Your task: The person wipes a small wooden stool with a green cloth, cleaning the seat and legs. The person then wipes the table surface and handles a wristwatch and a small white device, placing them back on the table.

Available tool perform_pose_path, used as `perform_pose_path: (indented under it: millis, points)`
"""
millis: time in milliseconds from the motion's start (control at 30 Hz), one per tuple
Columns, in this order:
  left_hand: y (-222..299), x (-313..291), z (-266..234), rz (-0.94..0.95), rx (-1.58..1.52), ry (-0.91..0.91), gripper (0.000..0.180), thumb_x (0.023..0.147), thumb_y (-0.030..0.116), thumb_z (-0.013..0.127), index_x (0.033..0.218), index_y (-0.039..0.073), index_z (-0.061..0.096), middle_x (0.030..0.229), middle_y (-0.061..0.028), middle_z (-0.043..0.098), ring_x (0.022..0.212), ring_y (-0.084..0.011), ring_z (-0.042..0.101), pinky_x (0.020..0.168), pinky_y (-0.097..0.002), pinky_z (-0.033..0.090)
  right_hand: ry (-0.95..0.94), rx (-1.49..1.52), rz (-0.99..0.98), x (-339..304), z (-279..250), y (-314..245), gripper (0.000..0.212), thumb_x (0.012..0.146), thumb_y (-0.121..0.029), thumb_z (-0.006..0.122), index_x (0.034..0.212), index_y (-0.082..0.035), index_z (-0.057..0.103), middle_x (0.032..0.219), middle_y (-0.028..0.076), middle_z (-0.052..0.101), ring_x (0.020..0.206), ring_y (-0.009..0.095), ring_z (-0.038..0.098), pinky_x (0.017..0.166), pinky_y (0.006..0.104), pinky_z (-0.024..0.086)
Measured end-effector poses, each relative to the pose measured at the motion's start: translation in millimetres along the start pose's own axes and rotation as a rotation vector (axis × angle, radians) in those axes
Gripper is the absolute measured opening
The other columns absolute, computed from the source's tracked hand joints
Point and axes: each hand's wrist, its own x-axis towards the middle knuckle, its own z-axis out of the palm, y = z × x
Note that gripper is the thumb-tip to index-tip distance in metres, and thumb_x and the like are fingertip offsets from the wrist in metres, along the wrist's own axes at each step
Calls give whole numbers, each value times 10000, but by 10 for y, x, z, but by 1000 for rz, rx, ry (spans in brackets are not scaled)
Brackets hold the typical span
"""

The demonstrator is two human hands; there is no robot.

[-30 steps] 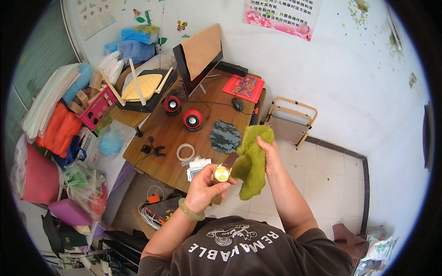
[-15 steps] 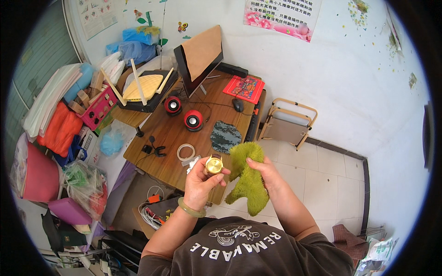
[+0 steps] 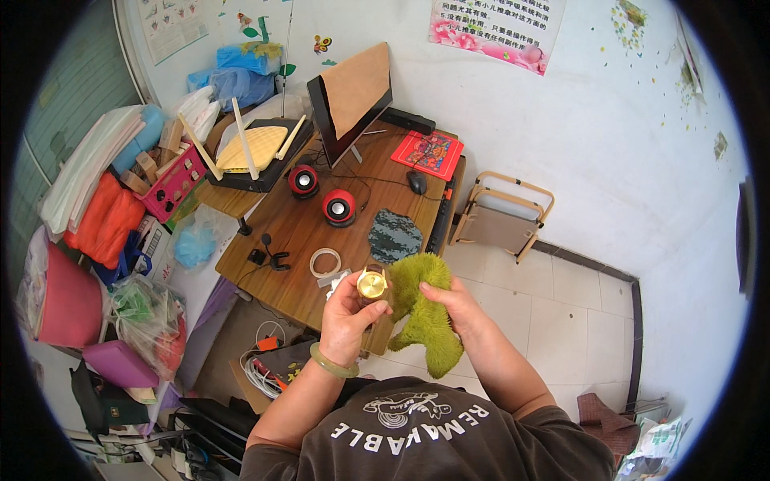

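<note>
My left hand (image 3: 350, 321) grips a gold-coloured wristwatch (image 3: 371, 284) with a dark strap, its dial facing up. A pale green bangle (image 3: 334, 361) circles that wrist. In my right hand (image 3: 459, 305) is a fluffy green cloth (image 3: 431, 333), pinched under the thumb and hanging down in folds. The cloth's left side lies close beside the watch; whether they touch I cannot tell. Both hands are over the near edge of the wooden desk (image 3: 293, 232). Just beyond them on the desk lie a camouflage-patterned pad (image 3: 395, 236) and a cream ring (image 3: 325, 263).
Two red speakers (image 3: 338, 208), a monitor (image 3: 349, 104) draped with brown sheet, a mouse (image 3: 416, 182) and a router (image 3: 255, 150) stand on the desk. Right of it is a folding chair (image 3: 504, 216). Bags and a pink basket (image 3: 174, 183) crowd the left side.
My right hand has shifted slightly left with the green cloth, bringing it nearer the watch. The left hand still holds the watch in almost the same place.
</note>
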Motion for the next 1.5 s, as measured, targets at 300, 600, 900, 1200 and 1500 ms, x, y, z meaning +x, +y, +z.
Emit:
perform_pose_path:
  millis: [300, 600, 900, 1200, 1500]
  points:
    - [-62, 36, -5, -4, -45, 45, 413, 837, -39, 665, 1221, 43, 538, 1066, -28, 618, 839, -124, 606, 624, -233, 463, -71, 0, 16, 43, -12, 68, 527, 877, -196, 711, 1320, -15, 490, 1211, 107, 612, 1081, 234, 612, 922, 387, 507]
    - [-96, 52, -56, -10, -41, 65, 420, 846, -49, 660, 1237, 44, 537, 1042, -7, 604, 838, -99, 583, 636, -228, 464, -86, -12, 97, 40, 34, 82, 584, 889, -283, 709, 1345, -16, 461, 1223, 112, 598, 1088, 232, 605, 917, 386, 509]
    - [-109, 55, -54, -11, -47, 66, 414, 849, -51, 653, 1235, 48, 544, 1037, 0, 600, 832, -95, 580, 619, -233, 468, -77, -30, 115, 45, 9, 120, 639, 890, -324, 709, 1365, 3, 432, 1243, 129, 582, 1107, 235, 594, 923, 383, 505]
    - [-119, 48, -55, -28, -53, 50, 404, 864, -49, 656, 1241, 46, 544, 1058, 20, 600, 852, -56, 550, 653, -204, 451, -77, -42, 146, 32, 6, 125, 650, 895, -369, 694, 1356, 15, 445, 1255, 140, 584, 1119, 234, 594, 938, 371, 493]
    - [-215, 53, -101, 188, 346, 50, 480, 848, -17, 681, 1305, -10, 534, 1151, -43, 506, 1041, -138, 552, 898, -260, 458, -139, -18, 139, 1, 81, 107, 625, 901, -372, 682, 1350, 3, 462, 1239, 130, 599, 1108, 234, 600, 938, 373, 493]
